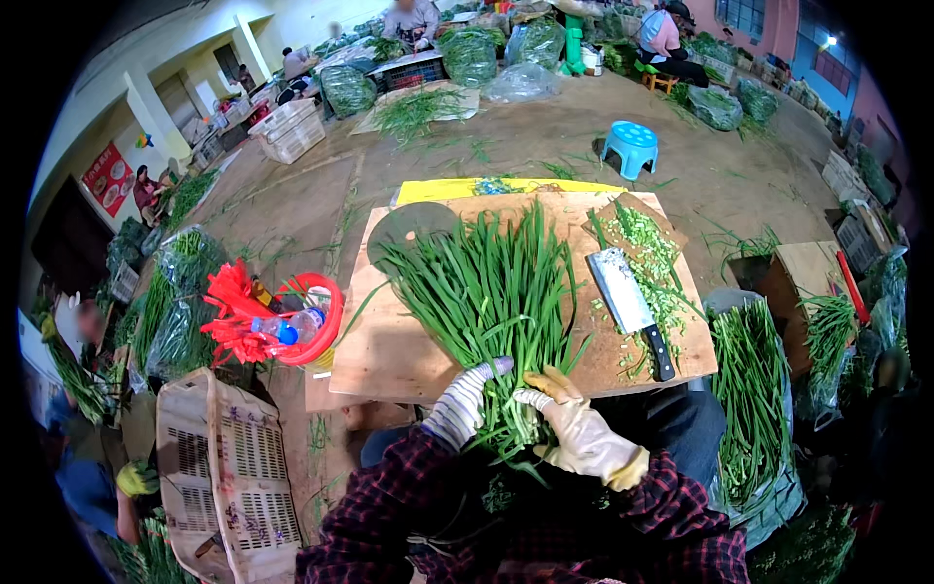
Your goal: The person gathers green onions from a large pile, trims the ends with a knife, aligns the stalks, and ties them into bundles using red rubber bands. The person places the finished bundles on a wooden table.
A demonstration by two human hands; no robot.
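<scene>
A big bunch of garlic chives [491, 282] lies fanned out over the wooden board [389, 365], leaf tips pointing away from me. At the board's near edge my left hand [465, 401], in a striped glove, closes around the left side of the stalks. My right hand [582, 433], in a white and yellow glove, grips the pale stalk ends from the right. The stalk ends hang over the edge towards my lap. To the right of the bunch lies a cleaver [623, 292] with a black handle, beside a heap of chopped stalk ends [654, 248]. A dark round disc [413, 226] is partly under the leaves.
Left of the board stands a red-rimmed bucket [331, 321] with red strips and a plastic bottle [292, 329]. A white crate [233, 467] is at lower left. More chives [754, 399] fill a bag on my right. A blue stool [632, 146] stands beyond. Other people work farther off.
</scene>
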